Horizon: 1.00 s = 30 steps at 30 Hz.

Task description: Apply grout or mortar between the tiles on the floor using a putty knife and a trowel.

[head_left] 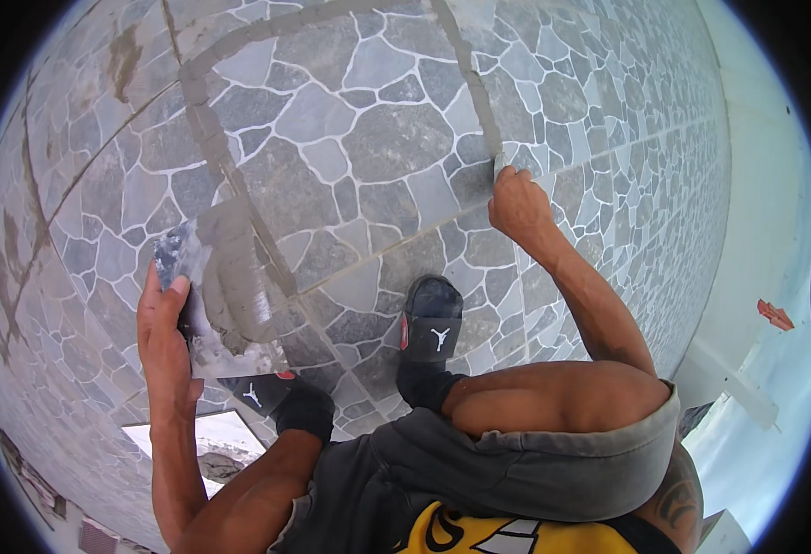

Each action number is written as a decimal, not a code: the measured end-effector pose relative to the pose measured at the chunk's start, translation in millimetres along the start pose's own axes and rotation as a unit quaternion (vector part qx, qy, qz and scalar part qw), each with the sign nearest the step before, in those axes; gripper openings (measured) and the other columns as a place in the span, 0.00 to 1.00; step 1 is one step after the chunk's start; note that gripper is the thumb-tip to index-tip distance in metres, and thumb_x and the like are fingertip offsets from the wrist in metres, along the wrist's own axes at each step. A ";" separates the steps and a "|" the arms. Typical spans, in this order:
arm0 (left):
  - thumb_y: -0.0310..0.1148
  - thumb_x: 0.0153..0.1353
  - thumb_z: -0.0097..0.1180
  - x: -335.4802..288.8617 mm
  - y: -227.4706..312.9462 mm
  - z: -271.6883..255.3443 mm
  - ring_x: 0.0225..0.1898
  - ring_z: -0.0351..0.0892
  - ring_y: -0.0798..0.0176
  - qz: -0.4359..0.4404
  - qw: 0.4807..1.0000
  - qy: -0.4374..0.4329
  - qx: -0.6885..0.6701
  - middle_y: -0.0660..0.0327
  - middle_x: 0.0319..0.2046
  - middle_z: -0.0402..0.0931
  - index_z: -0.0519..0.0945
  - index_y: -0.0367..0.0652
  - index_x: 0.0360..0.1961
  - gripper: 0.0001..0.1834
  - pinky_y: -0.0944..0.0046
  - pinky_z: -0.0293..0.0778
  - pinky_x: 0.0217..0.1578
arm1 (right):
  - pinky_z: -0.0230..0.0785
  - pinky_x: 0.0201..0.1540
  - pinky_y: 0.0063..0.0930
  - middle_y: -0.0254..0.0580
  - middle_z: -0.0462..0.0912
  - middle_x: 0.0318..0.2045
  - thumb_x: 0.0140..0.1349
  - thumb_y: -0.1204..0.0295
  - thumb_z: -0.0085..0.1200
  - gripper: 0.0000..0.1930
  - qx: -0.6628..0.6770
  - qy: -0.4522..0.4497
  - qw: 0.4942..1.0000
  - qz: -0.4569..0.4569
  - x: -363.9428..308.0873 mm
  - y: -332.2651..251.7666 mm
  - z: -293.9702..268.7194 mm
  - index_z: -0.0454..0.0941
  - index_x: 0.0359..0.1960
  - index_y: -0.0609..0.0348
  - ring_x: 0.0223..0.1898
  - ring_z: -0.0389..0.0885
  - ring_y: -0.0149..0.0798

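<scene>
My left hand (163, 323) grips the edge of a flat metal plate (204, 349), its thumb resting on top. A thick smear of wet grey grout (239, 282) covers much of the plate, which I hold above the tiles beside my left foot. Out in front, my right hand (522, 208) is closed around a small scraper (501, 162); only a bit of its pale blade shows past the fingers. That blade meets the lower end of a grey grout strip (476, 92) along a tile joint. The floor tiles (396, 138) carry a grey stone pattern with white lines.
Black slide sandals (431, 319) are on my feet as I squat. Near my left forearm lies a white board (237, 427) with a lump of grout on it. More grout strips (204, 125) run along joints at left. A pale wall (747, 166) borders the floor at right.
</scene>
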<state>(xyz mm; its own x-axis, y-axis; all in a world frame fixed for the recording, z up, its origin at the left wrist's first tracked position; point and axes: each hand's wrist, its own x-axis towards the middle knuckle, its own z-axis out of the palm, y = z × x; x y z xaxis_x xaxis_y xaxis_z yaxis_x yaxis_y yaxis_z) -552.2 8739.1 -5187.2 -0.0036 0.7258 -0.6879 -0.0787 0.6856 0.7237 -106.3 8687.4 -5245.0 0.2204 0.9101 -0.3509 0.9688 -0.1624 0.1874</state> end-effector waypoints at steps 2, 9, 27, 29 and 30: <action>0.35 0.65 0.49 1.0 3.1 0.9 0.55 0.71 0.63 0.000 0.999 -0.050 -0.016 0.54 0.59 0.68 0.57 0.34 0.69 0.33 0.66 0.66 0.56 | 0.73 0.33 0.53 0.64 0.76 0.26 0.53 0.69 0.53 0.15 -0.079 -0.018 0.995 -0.061 10.3 -13.6 29.4 0.71 0.32 0.74 0.28 0.81 0.62; 0.36 0.64 0.48 -5.4 2.6 -6.0 0.56 0.70 0.62 0.002 1.000 -0.018 0.002 0.54 0.59 0.68 0.57 0.34 0.68 0.33 0.66 0.65 0.57 | 0.66 0.19 0.32 0.44 0.73 0.14 0.53 0.65 0.49 0.17 0.319 -0.197 0.919 0.122 32.6 10.2 -56.4 0.73 0.29 0.73 0.13 0.73 0.35; 0.35 0.64 0.48 -6.5 24.3 -4.6 0.55 0.71 0.61 -0.011 1.000 -0.006 -0.025 0.53 0.59 0.68 0.55 0.33 0.69 0.35 0.65 0.66 0.56 | 0.72 0.30 0.33 0.49 0.77 0.21 0.52 0.68 0.49 0.16 0.202 -0.104 0.974 0.015 80.5 32.0 -142.1 0.75 0.36 0.70 0.22 0.76 0.39; 0.35 0.64 0.48 -7.2 35.0 -7.4 0.55 0.71 0.61 -0.004 0.999 -0.044 -0.022 0.52 0.58 0.68 0.54 0.32 0.69 0.35 0.65 0.66 0.56 | 0.72 0.35 0.36 0.53 0.78 0.24 0.51 0.69 0.49 0.17 0.159 -0.065 0.985 -0.030 109.6 22.2 -160.7 0.75 0.39 0.70 0.25 0.78 0.44; 0.35 0.64 0.48 -7.1 39.9 -8.1 0.55 0.71 0.61 0.000 0.999 -0.041 -0.022 0.52 0.58 0.68 0.54 0.32 0.69 0.35 0.65 0.66 0.56 | 0.73 0.40 0.39 0.57 0.80 0.28 0.51 0.70 0.49 0.19 0.111 -0.026 0.991 -0.069 124.7 18.1 -167.3 0.76 0.43 0.70 0.28 0.80 0.50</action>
<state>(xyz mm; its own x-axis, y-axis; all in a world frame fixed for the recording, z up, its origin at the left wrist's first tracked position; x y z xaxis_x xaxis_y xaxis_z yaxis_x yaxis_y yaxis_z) -563.3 8760.9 -5153.9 0.0774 0.7287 -0.6805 -0.1221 0.6843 0.7189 -80.3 8861.8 -5131.9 0.0842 0.9094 -0.4073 0.9900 -0.1228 -0.0697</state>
